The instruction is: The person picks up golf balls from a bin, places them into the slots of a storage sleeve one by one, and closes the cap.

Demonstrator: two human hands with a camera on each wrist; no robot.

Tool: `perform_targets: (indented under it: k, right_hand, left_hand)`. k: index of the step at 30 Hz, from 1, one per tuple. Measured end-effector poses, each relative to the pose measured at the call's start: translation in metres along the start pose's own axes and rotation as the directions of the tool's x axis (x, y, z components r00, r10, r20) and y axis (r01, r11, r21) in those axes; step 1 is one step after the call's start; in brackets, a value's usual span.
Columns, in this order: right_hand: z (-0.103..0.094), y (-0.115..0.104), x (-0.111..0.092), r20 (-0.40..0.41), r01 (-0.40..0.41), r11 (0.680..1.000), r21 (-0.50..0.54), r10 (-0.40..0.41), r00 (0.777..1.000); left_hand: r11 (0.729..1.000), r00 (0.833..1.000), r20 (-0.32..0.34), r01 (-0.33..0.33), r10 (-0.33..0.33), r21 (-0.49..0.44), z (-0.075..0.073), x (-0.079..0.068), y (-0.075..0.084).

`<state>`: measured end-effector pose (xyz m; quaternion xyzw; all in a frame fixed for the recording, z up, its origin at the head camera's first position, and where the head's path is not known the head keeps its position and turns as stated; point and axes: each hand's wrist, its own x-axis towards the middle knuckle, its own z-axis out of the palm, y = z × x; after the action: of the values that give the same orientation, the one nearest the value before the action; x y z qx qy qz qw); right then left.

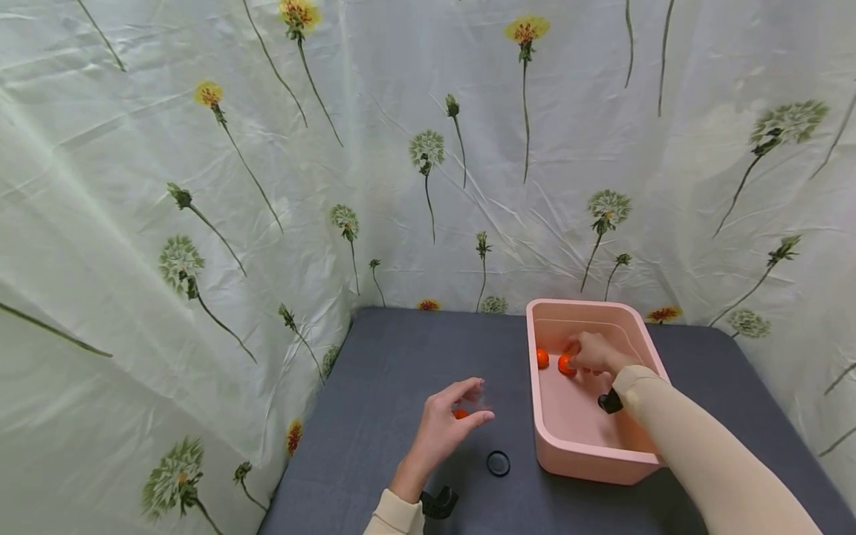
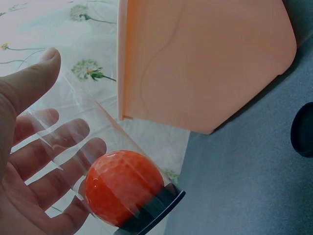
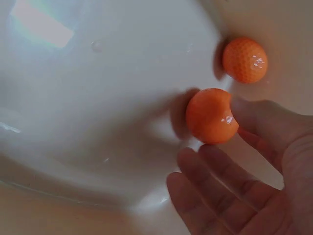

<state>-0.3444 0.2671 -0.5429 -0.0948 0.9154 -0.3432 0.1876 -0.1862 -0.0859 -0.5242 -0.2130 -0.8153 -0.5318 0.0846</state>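
My left hand (image 1: 441, 420) grips a clear tube (image 2: 95, 120), thumb on one side and fingers round the other. At the tube's black-capped end (image 2: 155, 211) lies an orange golf ball (image 2: 122, 188). Inside the pink bin (image 1: 538, 416), my right hand (image 1: 595, 353) pinches a second orange golf ball (image 3: 210, 116) between thumb and index finger; its other fingers are spread loosely. A third orange golf ball (image 3: 245, 59) rests beside it against the bin's wall, also visible in the head view.
A round black cap (image 1: 498, 464) lies on the dark grey table (image 1: 401, 349) between the left hand and the bin. The bin stands on the table's right half. A flower-printed curtain (image 1: 374, 148) hangs behind and along the left side.
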Motion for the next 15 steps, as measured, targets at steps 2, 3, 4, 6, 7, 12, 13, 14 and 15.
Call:
perform_targets:
  k: [2,3,4,6,7,12,13,14,15]
  right_hand:
    - [0.0011,-0.0014,-0.0030,0.020,-0.027,1.000,-0.012,0.027,0.999]
    - [0.0018,-0.0019,-0.0046,0.028,-0.044,0.999,-0.013,0.045,0.999]
    - [0.0029,-0.0010,-0.0047,0.037,-0.051,0.999,-0.016,0.052,0.998]
    - [0.0048,-0.0002,-0.0056,0.051,-0.059,0.998,-0.030,0.060,0.997]
    - [0.0059,0.0003,-0.0057,0.053,-0.067,0.997,-0.032,0.068,0.996]
    - [0.0060,-0.0026,-0.0069,0.064,-0.076,0.993,-0.087,0.082,0.995]
    - [0.0054,-0.0037,-0.0075,0.069,-0.063,0.992,-0.105,0.071,0.995]
    - [0.0048,-0.0050,-0.0075,0.073,-0.056,0.991,-0.120,0.065,0.995]
    - [0.0045,-0.0061,-0.0078,0.078,-0.045,0.990,-0.133,0.056,0.995]
  left_hand:
    - [1.000,1.000,0.004,-0.006,0.006,-0.010,0.0002,0.0002,-0.0001]
    - [1.000,1.000,0.004,-0.010,0.010,-0.011,0.0002,0.0002,-0.0002]
    - [1.000,1.000,0.004,-0.013,0.013,-0.012,0.0003,0.0002,-0.0003]
    - [1.000,1.000,0.003,-0.019,0.019,-0.015,0.0001,0.0000,-0.0002]
    - [1.000,1.000,0.002,-0.021,0.021,-0.018,0.0000,-0.0002,-0.0001]
    - [1.000,1.000,-0.003,-0.021,0.021,-0.001,-0.0001,-0.0008,0.0013]
    - [1.000,1.000,-0.003,-0.020,0.020,0.002,-0.0001,-0.0010,0.0015]
    - [1.000,1.000,-0.004,-0.021,0.021,0.005,0.0000,-0.0011,0.0016]
    - [1.000,1.000,-0.005,-0.021,0.021,0.003,-0.0001,-0.0011,0.0017]
